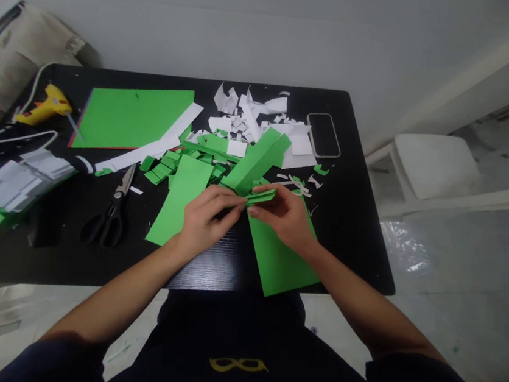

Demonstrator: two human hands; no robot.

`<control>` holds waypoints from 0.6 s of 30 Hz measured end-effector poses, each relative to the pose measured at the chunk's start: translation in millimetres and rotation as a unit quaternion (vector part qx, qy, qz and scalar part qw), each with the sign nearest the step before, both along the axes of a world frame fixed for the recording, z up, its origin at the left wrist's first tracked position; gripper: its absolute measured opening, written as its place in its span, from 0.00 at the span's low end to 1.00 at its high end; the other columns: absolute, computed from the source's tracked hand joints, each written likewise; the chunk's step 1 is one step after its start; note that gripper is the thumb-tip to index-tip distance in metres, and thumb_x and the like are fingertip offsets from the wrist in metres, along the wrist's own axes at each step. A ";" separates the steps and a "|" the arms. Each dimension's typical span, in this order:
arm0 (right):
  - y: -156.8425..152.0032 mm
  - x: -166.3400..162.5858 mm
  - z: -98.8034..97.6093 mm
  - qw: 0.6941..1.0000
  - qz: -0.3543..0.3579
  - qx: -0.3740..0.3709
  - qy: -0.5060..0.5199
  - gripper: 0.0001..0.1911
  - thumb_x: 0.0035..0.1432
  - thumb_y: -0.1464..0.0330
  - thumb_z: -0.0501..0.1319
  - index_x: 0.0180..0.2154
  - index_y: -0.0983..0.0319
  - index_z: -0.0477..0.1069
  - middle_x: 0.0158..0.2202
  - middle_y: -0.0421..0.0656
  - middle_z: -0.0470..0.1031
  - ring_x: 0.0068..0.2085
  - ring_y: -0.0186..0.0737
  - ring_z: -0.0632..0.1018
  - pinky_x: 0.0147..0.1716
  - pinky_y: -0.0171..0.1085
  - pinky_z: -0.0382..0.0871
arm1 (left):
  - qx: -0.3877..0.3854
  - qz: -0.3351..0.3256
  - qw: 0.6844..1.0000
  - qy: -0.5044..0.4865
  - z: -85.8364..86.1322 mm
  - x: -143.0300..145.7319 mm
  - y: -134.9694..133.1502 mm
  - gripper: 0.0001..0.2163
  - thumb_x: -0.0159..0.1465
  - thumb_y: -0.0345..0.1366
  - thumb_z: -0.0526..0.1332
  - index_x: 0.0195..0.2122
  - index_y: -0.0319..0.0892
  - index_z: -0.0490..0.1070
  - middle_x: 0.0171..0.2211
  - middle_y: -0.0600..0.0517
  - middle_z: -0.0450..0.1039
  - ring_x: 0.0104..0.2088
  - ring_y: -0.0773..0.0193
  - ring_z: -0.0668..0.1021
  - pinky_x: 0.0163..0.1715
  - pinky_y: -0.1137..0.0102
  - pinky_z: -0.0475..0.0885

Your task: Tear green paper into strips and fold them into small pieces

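Observation:
Between my two hands is a small folded strip of green paper (262,197). My left hand (208,213) pinches its left end between thumb and fingertips. At the other end, the fingers and thumb of my right hand (290,218) close around it. A sheet of green paper (281,258) lies under my right hand, and another green sheet (180,198) lies beside my left hand. Just beyond my fingers, long green strips (255,160) lean across a heap of small folded green pieces (160,169).
Black-handled scissors (111,214) lie left of my left hand. A yellow glue gun (47,107) and a stack of green card (134,116) sit farther left. White paper scraps (249,114) cover the back middle, with a phone (324,135) to their right. A white stool (436,166) stands beyond the black table.

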State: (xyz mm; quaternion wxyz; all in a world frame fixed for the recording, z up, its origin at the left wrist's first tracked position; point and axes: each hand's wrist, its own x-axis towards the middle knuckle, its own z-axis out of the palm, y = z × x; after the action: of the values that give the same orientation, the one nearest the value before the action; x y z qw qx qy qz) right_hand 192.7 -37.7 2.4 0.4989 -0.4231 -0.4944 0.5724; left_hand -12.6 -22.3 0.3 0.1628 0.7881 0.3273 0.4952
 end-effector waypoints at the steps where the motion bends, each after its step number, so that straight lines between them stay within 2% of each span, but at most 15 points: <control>1: 0.4 0.3 -0.7 1.000 0.002 0.007 -0.004 0.23 0.52 0.55 0.81 0.46 0.54 0.79 0.39 0.40 0.83 0.42 0.44 0.86 0.46 0.46 0.85 | 0.008 0.001 1.000 0.012 -1.0 -0.2 0.3 0.08 0.69 0.26 0.69 0.46 0.43 0.81 0.39 0.50 0.81 0.38 0.63 0.83 0.39 0.67 0.79; 4: 1.6 1.7 -1.5 0.997 -0.015 0.056 -0.051 0.24 0.53 0.55 0.80 0.48 0.54 0.79 0.45 0.42 0.84 0.49 0.47 0.84 0.52 0.48 0.83 | 0.026 -0.001 0.998 0.052 -2.5 -0.8 1.5 0.06 0.69 0.28 0.69 0.46 0.44 0.80 0.42 0.48 0.81 0.42 0.59 0.83 0.43 0.62 0.79; 7: 2.3 3.0 -0.9 0.992 -0.043 0.080 -0.092 0.22 0.56 0.56 0.79 0.50 0.54 0.79 0.52 0.44 0.83 0.55 0.48 0.82 0.56 0.48 0.80 | 0.008 -0.008 0.997 0.071 -1.6 -1.0 1.9 0.05 0.69 0.32 0.70 0.45 0.45 0.80 0.49 0.45 0.80 0.51 0.54 0.83 0.50 0.56 0.79; 9: 2.7 3.4 -1.0 0.993 -0.050 0.051 -0.090 0.24 0.56 0.55 0.78 0.51 0.53 0.78 0.49 0.43 0.83 0.50 0.46 0.84 0.51 0.46 0.82 | -0.029 -0.014 0.998 0.061 -0.3 -1.1 1.4 0.05 0.69 0.34 0.70 0.44 0.44 0.79 0.53 0.43 0.80 0.54 0.52 0.82 0.54 0.54 0.78; 11: 3.1 3.7 -1.6 0.996 -0.050 0.012 -0.073 0.26 0.54 0.55 0.79 0.51 0.54 0.77 0.42 0.41 0.83 0.41 0.43 0.85 0.43 0.44 0.84 | -0.079 -0.012 0.996 0.034 0.4 -1.1 1.0 0.04 0.69 0.35 0.69 0.43 0.44 0.77 0.53 0.43 0.80 0.54 0.53 0.83 0.55 0.55 0.78; 13: 3.4 3.9 -1.9 0.997 -0.046 -0.011 -0.066 0.25 0.52 0.54 0.80 0.48 0.56 0.78 0.37 0.40 0.82 0.34 0.40 0.83 0.37 0.42 0.83 | -0.134 -0.002 0.991 0.000 -0.2 -1.2 1.3 0.04 0.70 0.35 0.68 0.43 0.44 0.75 0.48 0.45 0.82 0.49 0.56 0.84 0.51 0.59 0.80; 15: 3.6 4.2 -1.6 0.996 -0.046 -0.017 -0.081 0.22 0.52 0.55 0.80 0.43 0.57 0.78 0.33 0.39 0.81 0.31 0.39 0.82 0.33 0.40 0.82 | -0.176 0.010 0.984 -0.019 -1.9 -1.5 2.1 0.06 0.69 0.36 0.68 0.45 0.43 0.75 0.42 0.48 0.84 0.43 0.59 0.85 0.44 0.63 0.81; 18: 3.3 4.1 -0.2 0.994 -0.047 -0.020 -0.096 0.19 0.51 0.56 0.80 0.39 0.57 0.79 0.29 0.38 0.81 0.29 0.39 0.82 0.31 0.40 0.81 | -0.185 0.012 0.983 -0.004 -4.2 -1.8 3.1 0.07 0.69 0.38 0.69 0.46 0.43 0.78 0.40 0.49 0.85 0.39 0.60 0.85 0.41 0.66 0.80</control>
State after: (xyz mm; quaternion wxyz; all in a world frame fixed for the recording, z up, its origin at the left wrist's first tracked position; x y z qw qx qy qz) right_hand 196.9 -34.4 2.1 0.4668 -0.5092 -0.5078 0.5147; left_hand -14.4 -19.2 -3.9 0.3011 0.7383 0.4223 0.4311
